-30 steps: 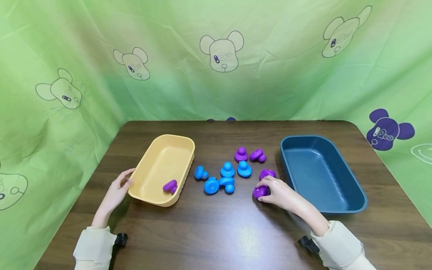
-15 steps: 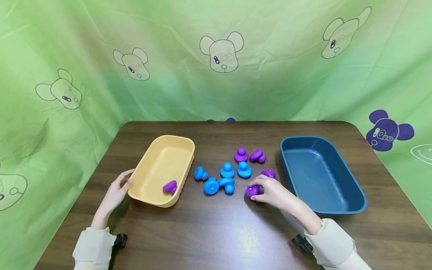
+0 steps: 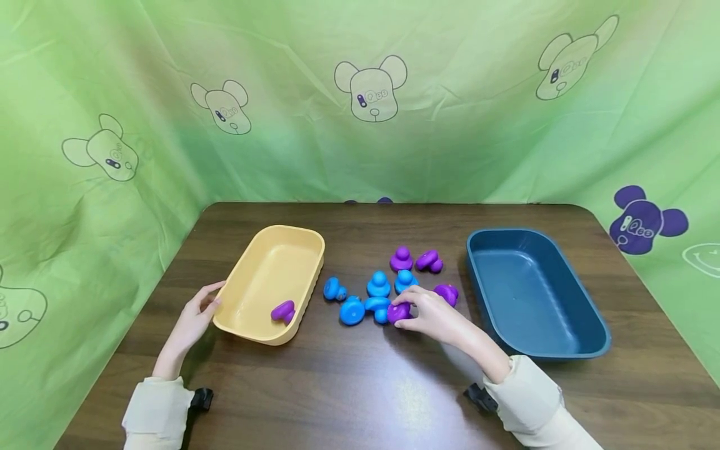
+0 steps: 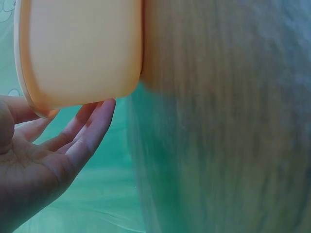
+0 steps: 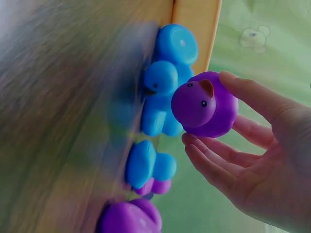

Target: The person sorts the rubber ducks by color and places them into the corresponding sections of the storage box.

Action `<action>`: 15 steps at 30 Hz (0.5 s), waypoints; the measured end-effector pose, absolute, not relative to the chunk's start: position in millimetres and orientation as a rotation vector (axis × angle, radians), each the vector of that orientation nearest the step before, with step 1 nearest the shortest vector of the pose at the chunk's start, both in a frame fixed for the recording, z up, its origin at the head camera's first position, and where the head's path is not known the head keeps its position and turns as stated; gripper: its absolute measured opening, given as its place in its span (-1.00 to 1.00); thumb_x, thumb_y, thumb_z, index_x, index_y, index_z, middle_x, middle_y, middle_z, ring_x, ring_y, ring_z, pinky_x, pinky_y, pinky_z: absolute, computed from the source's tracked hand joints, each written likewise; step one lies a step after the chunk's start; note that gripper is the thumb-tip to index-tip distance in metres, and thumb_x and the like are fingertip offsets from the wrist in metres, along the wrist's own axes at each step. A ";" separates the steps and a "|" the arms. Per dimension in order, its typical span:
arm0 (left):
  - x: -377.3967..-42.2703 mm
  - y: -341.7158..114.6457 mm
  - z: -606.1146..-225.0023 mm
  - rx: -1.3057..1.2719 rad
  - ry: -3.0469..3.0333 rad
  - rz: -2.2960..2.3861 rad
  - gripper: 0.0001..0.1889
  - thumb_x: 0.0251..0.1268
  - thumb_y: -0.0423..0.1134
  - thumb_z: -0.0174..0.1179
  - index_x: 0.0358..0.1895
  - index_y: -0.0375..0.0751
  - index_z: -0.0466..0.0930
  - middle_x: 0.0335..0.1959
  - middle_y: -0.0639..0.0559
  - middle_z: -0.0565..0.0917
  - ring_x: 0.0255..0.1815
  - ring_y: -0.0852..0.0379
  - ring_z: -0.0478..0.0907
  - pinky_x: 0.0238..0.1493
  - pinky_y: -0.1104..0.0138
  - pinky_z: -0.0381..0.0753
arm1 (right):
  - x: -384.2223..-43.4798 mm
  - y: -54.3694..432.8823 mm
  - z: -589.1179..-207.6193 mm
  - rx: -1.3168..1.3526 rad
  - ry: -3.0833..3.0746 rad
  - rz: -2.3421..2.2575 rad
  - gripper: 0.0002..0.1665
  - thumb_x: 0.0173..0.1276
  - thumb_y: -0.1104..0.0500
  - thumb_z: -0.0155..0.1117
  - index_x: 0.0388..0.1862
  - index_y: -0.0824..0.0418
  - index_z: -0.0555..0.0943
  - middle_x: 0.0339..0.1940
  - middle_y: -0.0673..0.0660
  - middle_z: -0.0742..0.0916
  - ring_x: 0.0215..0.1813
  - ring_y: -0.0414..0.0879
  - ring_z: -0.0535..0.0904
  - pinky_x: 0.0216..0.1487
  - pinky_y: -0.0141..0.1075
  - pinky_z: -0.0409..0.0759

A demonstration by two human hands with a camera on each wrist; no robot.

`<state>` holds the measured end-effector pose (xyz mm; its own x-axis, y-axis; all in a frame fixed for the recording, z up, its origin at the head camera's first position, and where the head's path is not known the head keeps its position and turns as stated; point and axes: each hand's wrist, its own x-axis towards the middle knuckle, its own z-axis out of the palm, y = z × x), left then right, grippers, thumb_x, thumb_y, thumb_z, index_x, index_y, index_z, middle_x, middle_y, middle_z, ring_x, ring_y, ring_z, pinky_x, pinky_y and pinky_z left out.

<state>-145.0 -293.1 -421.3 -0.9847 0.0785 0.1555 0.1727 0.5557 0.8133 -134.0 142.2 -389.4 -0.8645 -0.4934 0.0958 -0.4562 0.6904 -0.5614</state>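
The right hand (image 3: pixel 432 315) is narrowed on a purple duck (image 5: pixel 206 104), pinched between thumb and fingertips; in the right wrist view both eyes and the orange-brown beak are visible. The head view places this duck just beside one of five blue ducks (image 3: pixel 352 310) clustered on the dark wooden surface (image 3: pixel 315 387) — whether the two touch cannot be told. The left hand (image 3: pixel 194 315) is loosely spread, its fingers against the outer wall of a yellow tray (image 3: pixel 267 269), near the front left corner. A second purple duck (image 3: pixel 283 309) lies tipped inside that tray, close to its right wall. Three further purple ducks (image 3: pixel 402 259) rest behind the right hand and the blue group. A dark blue tray (image 3: pixel 537 300) stands at right — a green printed cloth (image 3: pixel 292 144) hangs behind.
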 end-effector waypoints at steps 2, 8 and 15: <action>-145.1 -293.2 -421.7 -0.224 -2.672 -1.422 -0.66 0.27 -0.47 -0.09 0.12 -0.43 0.31 -0.39 -0.30 0.53 -0.47 0.29 0.41 -0.47 0.44 0.36 | -134.7 137.9 -388.6 -0.801 2.819 -0.932 -0.67 0.03 0.16 0.35 -0.20 0.27 0.59 -0.19 0.12 0.59 -0.16 -0.06 0.51 -0.16 -0.24 0.48; -145.6 -293.7 -423.3 -0.240 -2.651 -1.454 -0.66 0.27 -0.47 -0.08 0.11 -0.45 0.30 -0.40 -0.30 0.52 -0.48 0.30 0.40 -0.49 0.44 0.37 | -137.7 125.4 -385.8 -0.866 2.811 -0.964 -0.67 0.04 0.15 0.34 -0.19 0.26 0.60 -0.19 0.12 0.59 -0.11 -0.04 0.49 -0.11 -0.22 0.47; -144.6 -292.5 -422.6 -0.264 -2.621 -1.480 -0.67 0.26 -0.50 -0.09 0.09 -0.49 0.29 -0.43 -0.29 0.50 -0.51 0.32 0.39 -0.51 0.44 0.37 | -141.2 109.1 -380.8 -0.938 2.837 -0.969 -0.66 0.03 0.16 0.34 -0.19 0.27 0.61 -0.14 0.16 0.58 -0.04 0.00 0.48 -0.04 -0.19 0.45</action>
<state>-144.6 -292.5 -422.6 -0.9776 0.0919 0.1894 0.2097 0.5069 0.8361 -141.2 109.1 -380.8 -0.8216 -0.5395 0.1839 -0.5394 0.6314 -0.5571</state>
